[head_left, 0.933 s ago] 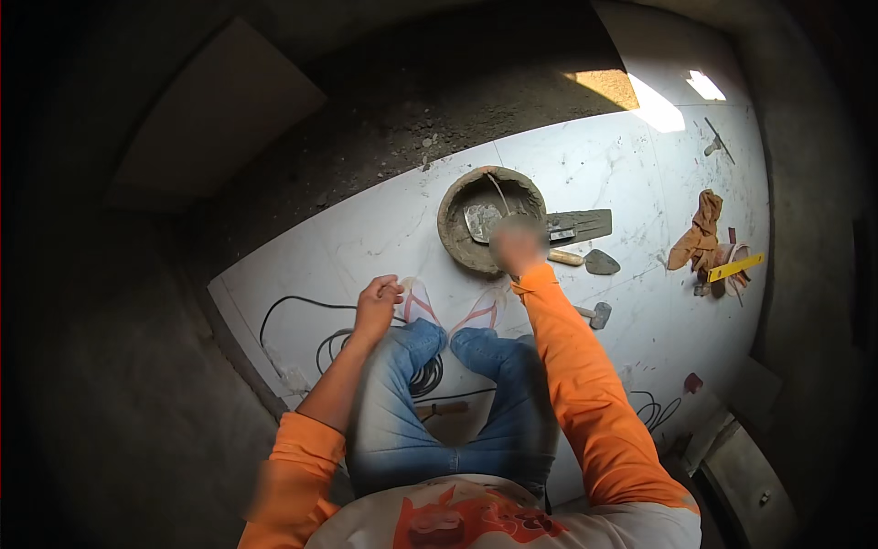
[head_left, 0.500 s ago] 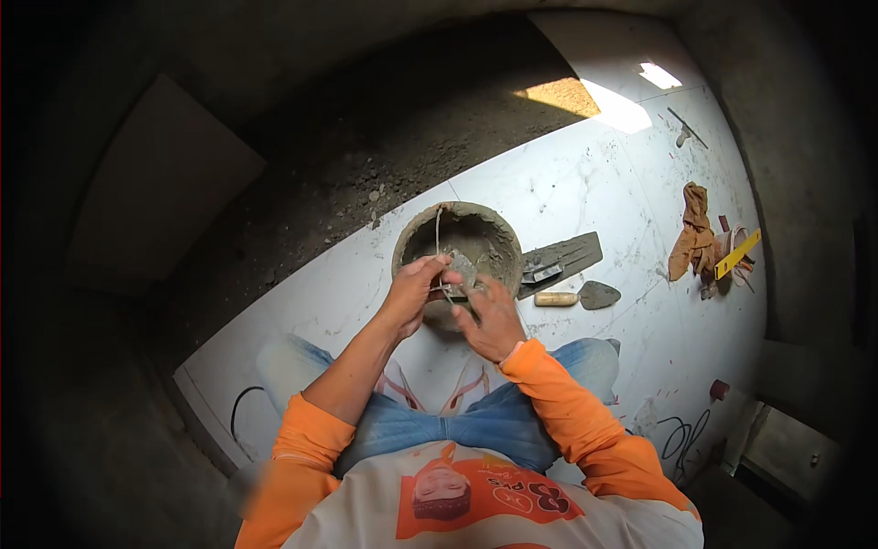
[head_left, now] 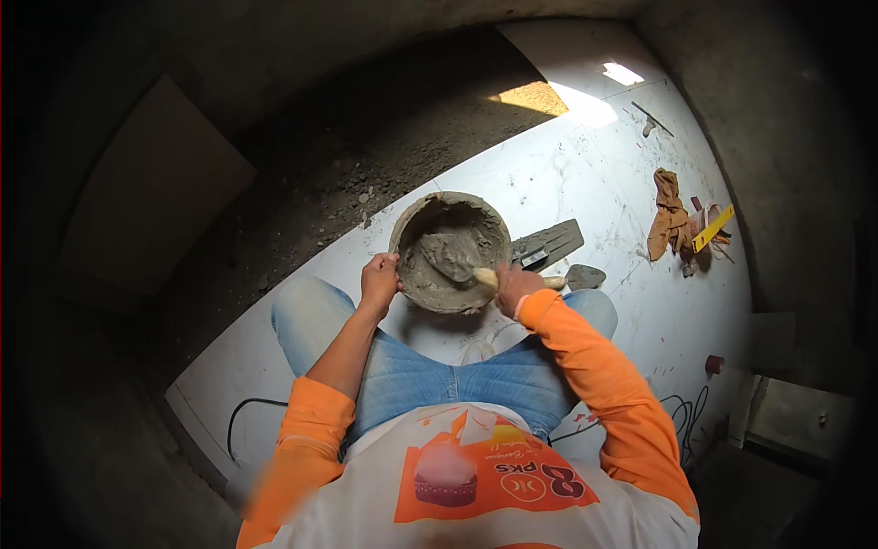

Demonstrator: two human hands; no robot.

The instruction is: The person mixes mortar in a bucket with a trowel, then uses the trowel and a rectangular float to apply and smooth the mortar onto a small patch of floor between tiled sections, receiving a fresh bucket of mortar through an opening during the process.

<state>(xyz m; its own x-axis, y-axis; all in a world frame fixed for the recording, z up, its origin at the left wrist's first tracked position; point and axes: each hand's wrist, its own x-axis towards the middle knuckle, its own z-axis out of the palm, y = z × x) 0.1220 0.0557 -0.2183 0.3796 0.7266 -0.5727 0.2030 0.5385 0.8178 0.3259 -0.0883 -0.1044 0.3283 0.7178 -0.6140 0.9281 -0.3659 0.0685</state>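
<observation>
A round bucket (head_left: 498,224), coated in grey mortar, stands on the floor between my knees. My left hand (head_left: 380,282) has closed around the left side of its rim. In my right hand (head_left: 516,289) is the wooden handle of a trowel (head_left: 484,275); its mortar-covered blade reaches into the bucket. Wet grey mortar (head_left: 446,253) lies inside around the blade. Just beyond my right hand, a second trowel (head_left: 585,276) with a wooden handle rests on the floor. Beside the bucket is a long flat finishing trowel (head_left: 560,242), its grip partly hidden.
White marbled tiles (head_left: 604,192) end at a strip of bare soil (head_left: 338,174) on the far left. To the right lie a brown cloth (head_left: 669,215), a yellow level (head_left: 713,228) and small tools. Black cables (head_left: 249,409) run near both sides of me.
My left hand has left the thin cord-like strip over the bucket and moved to its rim. My right hand now holds a trowel in the mortar. The bucket looks tilted toward me.
</observation>
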